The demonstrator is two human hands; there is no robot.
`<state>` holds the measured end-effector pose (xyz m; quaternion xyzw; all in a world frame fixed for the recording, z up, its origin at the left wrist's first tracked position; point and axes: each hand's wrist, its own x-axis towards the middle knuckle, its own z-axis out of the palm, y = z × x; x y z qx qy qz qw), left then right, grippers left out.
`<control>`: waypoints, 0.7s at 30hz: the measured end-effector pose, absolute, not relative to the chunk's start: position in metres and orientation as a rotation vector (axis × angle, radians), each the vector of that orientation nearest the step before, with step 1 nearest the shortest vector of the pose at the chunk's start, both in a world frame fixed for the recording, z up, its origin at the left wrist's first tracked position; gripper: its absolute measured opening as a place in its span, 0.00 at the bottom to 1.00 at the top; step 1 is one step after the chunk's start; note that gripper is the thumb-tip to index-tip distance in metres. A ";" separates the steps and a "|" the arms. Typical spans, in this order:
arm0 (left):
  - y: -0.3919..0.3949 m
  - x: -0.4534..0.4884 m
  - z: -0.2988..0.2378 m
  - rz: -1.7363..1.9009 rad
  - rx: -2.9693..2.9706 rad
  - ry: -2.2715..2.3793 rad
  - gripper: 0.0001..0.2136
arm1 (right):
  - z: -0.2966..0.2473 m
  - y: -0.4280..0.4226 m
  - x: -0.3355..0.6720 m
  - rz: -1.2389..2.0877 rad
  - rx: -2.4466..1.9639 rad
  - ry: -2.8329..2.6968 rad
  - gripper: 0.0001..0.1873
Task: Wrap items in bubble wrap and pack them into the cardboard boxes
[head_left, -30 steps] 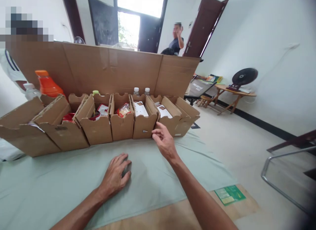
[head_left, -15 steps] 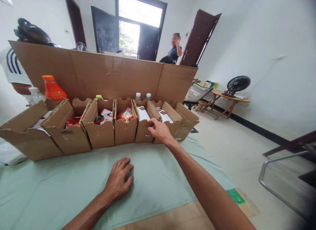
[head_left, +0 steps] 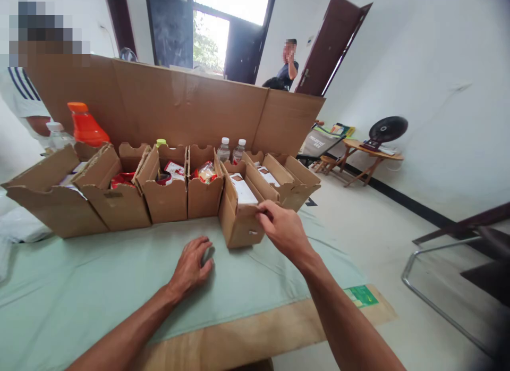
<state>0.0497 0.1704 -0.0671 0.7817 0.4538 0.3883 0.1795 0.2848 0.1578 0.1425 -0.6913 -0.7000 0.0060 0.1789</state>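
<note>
My right hand [head_left: 285, 227] pinches the front edge of a narrow cardboard box [head_left: 241, 225], which juts out toward me from a row of similar boxes. Inside it is a white packet or carton [head_left: 244, 190]. My left hand [head_left: 193, 264] lies on the pale green cloth [head_left: 119, 286] with its fingers apart, holding nothing. To the left stand more cardboard boxes [head_left: 167, 203], with red and clear food packets [head_left: 205, 171] in some. Another box [head_left: 292, 195] to the right holds a white item [head_left: 268, 176].
Behind the row rises a tall cardboard panel [head_left: 191, 105]. An orange bottle [head_left: 85, 126] and clear bottles [head_left: 224, 149] stand between. A person [head_left: 26, 89] is beyond at left, another [head_left: 287, 68] near the door. A fan [head_left: 388, 131] sits on a small table [head_left: 374, 153] at right.
My right hand has drawn the narrow box forward, out of the row and toward me. The two clear bottles behind it show more fully. My left hand remains on the cloth.
</note>
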 end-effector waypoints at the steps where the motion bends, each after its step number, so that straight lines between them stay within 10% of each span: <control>1: 0.172 0.048 -0.067 1.105 2.184 1.297 0.21 | 0.140 0.137 0.292 0.051 -1.905 -1.991 0.11; 9: 0.164 0.035 -0.042 1.098 2.048 1.289 0.25 | 0.112 -0.010 0.406 0.053 -1.573 -1.880 0.12; 14: 0.132 0.048 -0.003 1.011 1.877 1.034 0.34 | 0.069 -0.058 0.442 0.239 -1.618 -1.443 0.41; 21: 0.105 0.085 0.026 1.013 1.700 0.851 0.34 | 0.031 -0.032 0.382 0.281 -1.622 -1.553 0.30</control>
